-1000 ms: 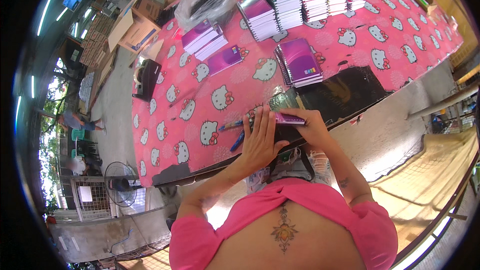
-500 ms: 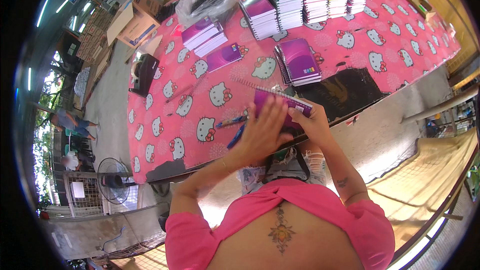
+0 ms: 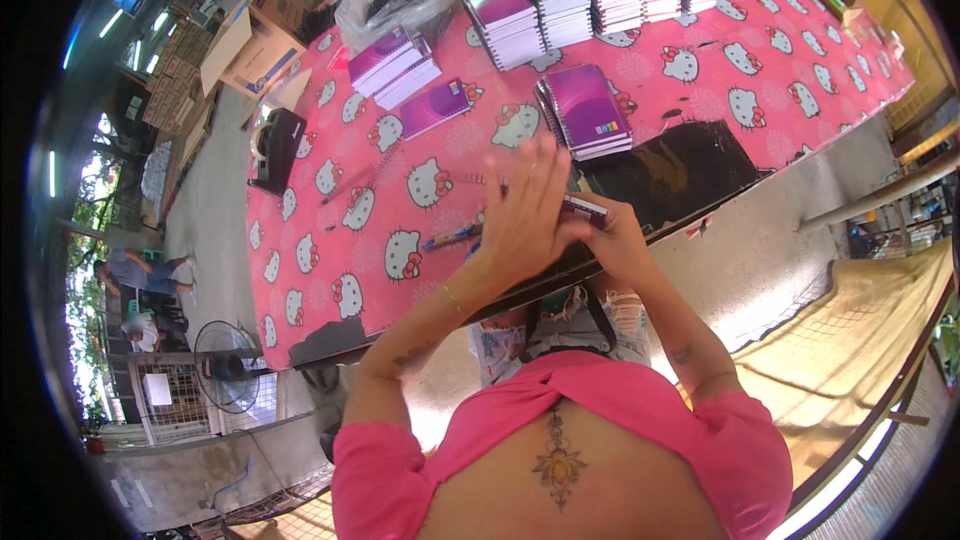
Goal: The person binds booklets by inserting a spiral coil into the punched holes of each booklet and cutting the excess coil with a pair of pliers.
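Observation:
My right hand (image 3: 613, 237) grips a small purple notebook (image 3: 586, 208), tilted near the table's front edge. My left hand (image 3: 532, 210) lies flat against the notebook with its fingers stretched out, covering most of it. A loose wire coil (image 3: 463, 178) sticks out to the left of that hand. Pliers or pens with blue ends (image 3: 452, 238) lie on the table beside my left wrist; their exact kind is hard to make out. Just beyond my hands sits a short pile of purple spiral notebooks (image 3: 590, 110). One more purple notebook (image 3: 435, 108) lies flat farther left.
Tall stacks of notebooks (image 3: 555, 0) stand at the back, with a smaller stack (image 3: 392, 65) to their left. A clear plastic bag (image 3: 395, 5), a black tape dispenser (image 3: 275, 150) and an open cardboard box (image 3: 258, 40) are at the left. Pink patterned cover (image 3: 330, 225) spreads over the table.
The notebook has tipped up, so its purple cover is now mostly hidden. My left hand has turned more upright against it. The view has shifted slightly.

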`<state>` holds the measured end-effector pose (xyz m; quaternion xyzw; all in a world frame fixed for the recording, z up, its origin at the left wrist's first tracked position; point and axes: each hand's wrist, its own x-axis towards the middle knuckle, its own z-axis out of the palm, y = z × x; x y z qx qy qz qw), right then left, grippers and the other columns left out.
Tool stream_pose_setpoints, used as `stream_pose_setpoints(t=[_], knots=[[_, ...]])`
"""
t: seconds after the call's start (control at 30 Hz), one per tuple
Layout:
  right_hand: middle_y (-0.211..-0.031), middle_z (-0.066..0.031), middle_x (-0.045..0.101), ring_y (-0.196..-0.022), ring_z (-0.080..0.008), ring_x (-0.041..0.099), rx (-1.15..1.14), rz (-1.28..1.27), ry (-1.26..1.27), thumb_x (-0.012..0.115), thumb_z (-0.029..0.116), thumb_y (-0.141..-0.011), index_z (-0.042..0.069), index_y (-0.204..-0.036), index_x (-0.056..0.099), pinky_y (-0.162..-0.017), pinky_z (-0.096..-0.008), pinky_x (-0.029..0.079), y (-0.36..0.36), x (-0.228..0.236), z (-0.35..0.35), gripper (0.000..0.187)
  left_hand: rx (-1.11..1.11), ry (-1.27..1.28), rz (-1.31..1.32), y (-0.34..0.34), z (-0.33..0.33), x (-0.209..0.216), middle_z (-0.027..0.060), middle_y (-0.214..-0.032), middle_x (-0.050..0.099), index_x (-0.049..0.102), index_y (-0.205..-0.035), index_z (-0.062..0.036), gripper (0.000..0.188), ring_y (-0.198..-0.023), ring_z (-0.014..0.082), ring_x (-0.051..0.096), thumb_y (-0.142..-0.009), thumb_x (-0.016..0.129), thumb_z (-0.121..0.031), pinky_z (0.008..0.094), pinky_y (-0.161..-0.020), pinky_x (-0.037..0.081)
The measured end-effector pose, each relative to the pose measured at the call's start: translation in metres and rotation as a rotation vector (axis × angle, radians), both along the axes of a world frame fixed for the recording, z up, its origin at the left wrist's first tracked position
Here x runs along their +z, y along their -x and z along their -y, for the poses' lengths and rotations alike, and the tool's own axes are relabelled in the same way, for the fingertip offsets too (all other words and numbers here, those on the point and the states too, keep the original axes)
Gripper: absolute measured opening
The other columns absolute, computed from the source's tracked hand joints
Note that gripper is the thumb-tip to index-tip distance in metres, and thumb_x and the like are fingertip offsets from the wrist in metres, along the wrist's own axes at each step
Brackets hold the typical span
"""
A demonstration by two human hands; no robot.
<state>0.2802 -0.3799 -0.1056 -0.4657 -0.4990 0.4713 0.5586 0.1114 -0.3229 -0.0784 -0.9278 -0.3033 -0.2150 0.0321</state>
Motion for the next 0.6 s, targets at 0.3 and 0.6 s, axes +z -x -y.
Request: stream_pose_setpoints(t=[0.3, 0.6], knots=[[-0.088, -0.0077, 0.071, -0.082, -0.0072, 0.057, -0.021, 0.083, 0.006, 0.061, 0.002, -0.095, -0.002, -0.123, 0.066, -0.074, -0.0291, 0.051, -0.005, -0.025, -0.004, 0.028, -0.076, 0.141, -0.038, -0.003, 0.012, -0.03, 0.0309, -0.161, 0.023, 0.027, -0.152, 0.0104, 0.093, -0.153, 0.0441, 0.017, -0.098, 0.038, -0.064, 0.0669, -0.118, 0.003], [-0.085, -0.0152, 0.073, -0.075, -0.007, 0.056, -0.051, 0.105, -0.005, 0.063, 0.0, -0.09, -0.004, -0.121, 0.066, -0.068, -0.0305, 0.052, -0.006, -0.025, -0.011, 0.031, -0.087, 0.13, -0.07, 0.002, 0.033, -0.033, 0.0255, -0.161, 0.027, 0.031, -0.153, 0.0059, 0.087, -0.152, 0.0393, 0.021, -0.097, 0.043, -0.06, 0.0639, -0.119, 0.006]])
